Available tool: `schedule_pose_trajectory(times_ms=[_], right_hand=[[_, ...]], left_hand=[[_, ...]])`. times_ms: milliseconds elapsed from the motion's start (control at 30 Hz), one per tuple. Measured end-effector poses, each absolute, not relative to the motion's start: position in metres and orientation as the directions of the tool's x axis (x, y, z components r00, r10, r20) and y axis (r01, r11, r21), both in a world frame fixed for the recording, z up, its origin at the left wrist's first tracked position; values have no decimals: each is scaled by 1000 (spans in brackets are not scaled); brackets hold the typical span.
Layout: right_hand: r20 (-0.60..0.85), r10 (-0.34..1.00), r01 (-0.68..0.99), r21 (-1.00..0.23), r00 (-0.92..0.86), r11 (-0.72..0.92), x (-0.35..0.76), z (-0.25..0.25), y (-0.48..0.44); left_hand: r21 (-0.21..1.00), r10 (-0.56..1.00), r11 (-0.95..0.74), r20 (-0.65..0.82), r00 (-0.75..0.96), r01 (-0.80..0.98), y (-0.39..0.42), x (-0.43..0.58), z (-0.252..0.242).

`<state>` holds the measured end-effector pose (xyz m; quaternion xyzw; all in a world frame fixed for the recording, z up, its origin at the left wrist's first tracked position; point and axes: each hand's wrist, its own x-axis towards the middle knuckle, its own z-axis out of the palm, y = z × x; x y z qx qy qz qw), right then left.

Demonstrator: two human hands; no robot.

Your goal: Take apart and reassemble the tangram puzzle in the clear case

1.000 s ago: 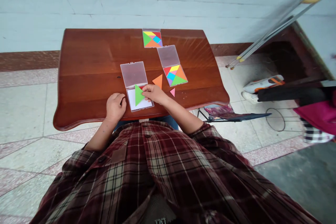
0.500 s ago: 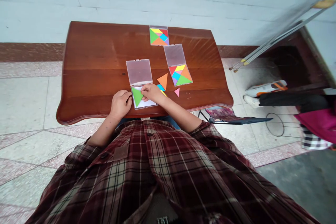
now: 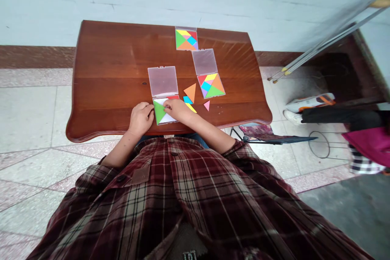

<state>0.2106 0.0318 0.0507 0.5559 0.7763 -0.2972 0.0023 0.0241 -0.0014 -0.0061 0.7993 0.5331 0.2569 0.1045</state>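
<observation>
An open tangram case [image 3: 163, 82] lies near the table's front edge, its clear lid folded back. In its white tray a green triangle [image 3: 158, 110] sits along the left side and a red piece [image 3: 173, 97] shows at the upper right. My left hand [image 3: 141, 118], fingers curled, holds the case's left edge. My right hand [image 3: 176, 109] reaches over the tray with thumb and fingers pinched at the green triangle's inner tip; what they hold is hidden. Right of the case lie an orange triangle [image 3: 190, 92], a blue piece [image 3: 187, 100], a yellow piece [image 3: 191, 107] and a pink triangle [image 3: 207, 105].
A second open case [image 3: 211, 85] with a filled tangram lies to the right, and another filled one [image 3: 186, 40] at the table's back edge. Beyond the brown table [image 3: 112, 57] are a folding stool [image 3: 257, 132], crutches [image 3: 307, 55] and another person's leg [image 3: 326, 116].
My right hand has shifted slightly up within the tray, uncovering the red piece and more of the white bottom. My left hand stays at the case's edge. The whole view has shifted slightly.
</observation>
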Motion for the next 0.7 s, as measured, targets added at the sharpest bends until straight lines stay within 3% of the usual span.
schedule_pose_trajectory(times_ms=[167, 300, 400, 533, 700], right_hand=[[-352, 844, 894, -349, -404, 282, 208, 50, 30], [-329, 850, 887, -359, -411, 290, 209, 49, 30], [-271, 893, 875, -430, -360, 223, 218, 51, 30], [-163, 940, 778, -612, -301, 143, 243, 53, 25], [-126, 990, 663, -747, -59, -56, 294, 38, 18]], left_hand=[[436, 907, -405, 303, 293, 803, -2, 24, -8], [434, 908, -401, 304, 288, 807, -2, 24, -8], [446, 915, -387, 296, 275, 807, -3, 24, -6], [462, 922, -366, 295, 250, 808, -4, 23, -5], [448, 910, -398, 306, 281, 800, -2, 19, -8]])
